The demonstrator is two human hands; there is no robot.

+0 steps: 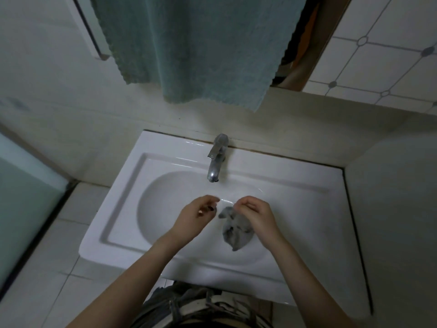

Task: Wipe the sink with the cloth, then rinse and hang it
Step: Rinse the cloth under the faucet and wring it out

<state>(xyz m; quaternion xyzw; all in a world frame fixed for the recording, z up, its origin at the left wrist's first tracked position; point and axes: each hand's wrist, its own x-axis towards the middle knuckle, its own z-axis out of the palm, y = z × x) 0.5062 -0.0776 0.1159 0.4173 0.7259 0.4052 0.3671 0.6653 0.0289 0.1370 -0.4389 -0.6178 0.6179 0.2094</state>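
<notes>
A white ceramic sink (132, 209) fills the middle of the view, with a chrome tap (216, 159) at its back rim. No water stream shows under the spout. A small grey cloth (235, 229) hangs bunched over the basin. My right hand (256, 215) pinches the cloth's upper edge, fingers curled. My left hand (197, 213) hovers just left of the cloth over the basin, fingers loosely curled, holding nothing that I can see.
A large teal towel (196, 48) hangs on the wall above the tap. A white ledge (390, 209) rises right of the sink. Tiled floor (59, 245) lies to the left, with a glass panel (23, 197) at the far left.
</notes>
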